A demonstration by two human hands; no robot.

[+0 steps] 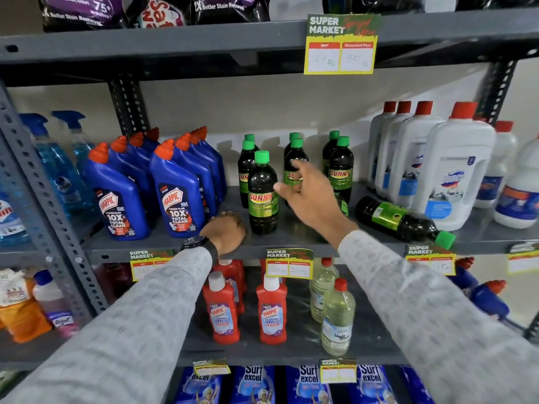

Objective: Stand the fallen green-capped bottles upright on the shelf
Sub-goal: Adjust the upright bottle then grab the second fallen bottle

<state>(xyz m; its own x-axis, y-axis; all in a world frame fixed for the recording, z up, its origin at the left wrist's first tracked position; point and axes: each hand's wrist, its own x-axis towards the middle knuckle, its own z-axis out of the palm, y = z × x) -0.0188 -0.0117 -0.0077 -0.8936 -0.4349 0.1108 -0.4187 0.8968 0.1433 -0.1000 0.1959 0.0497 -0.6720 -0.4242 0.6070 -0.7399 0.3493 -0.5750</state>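
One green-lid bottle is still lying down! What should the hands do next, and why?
Probably move the right hand rightward to the fallen bottle and grasp its body. It lies on its side with its green cap poking past the shelf edge, while that hand is open and empty among the upright ones.

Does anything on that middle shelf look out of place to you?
Yes. One green-capped bottle lies on its side at the shelf front, its cap poking past the edge, by the white jugs. The other green-capped bottles stand upright. Another may lie behind the right hand, mostly hidden.
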